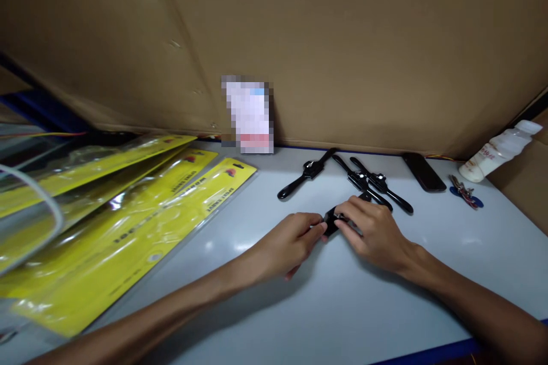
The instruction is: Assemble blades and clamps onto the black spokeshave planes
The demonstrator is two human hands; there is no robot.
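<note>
Between my two hands is a black spokeshave (330, 222), tilted over the table, its middle partly covered by fingers. My left hand (299, 238) is closed around its near-left part, thumb against the body. The fingers of my right hand (371, 232) are closed at its middle, where small metal parts show; exactly what the fingertips pinch is hidden. Just beyond my hands lie three more black spokeshaves: one on the left (307, 174), one in the middle (358, 179) and one on the right (382, 185), the last two close together.
Yellow spokeshave packages (141, 239) in clear plastic overlap on the left, with a white cable (47, 194) above them. A blurred upright card (250, 120) leans against the cardboard wall (342, 40). A phone (423, 171), keys (464, 191) and a bottle (496, 151) are at the right.
</note>
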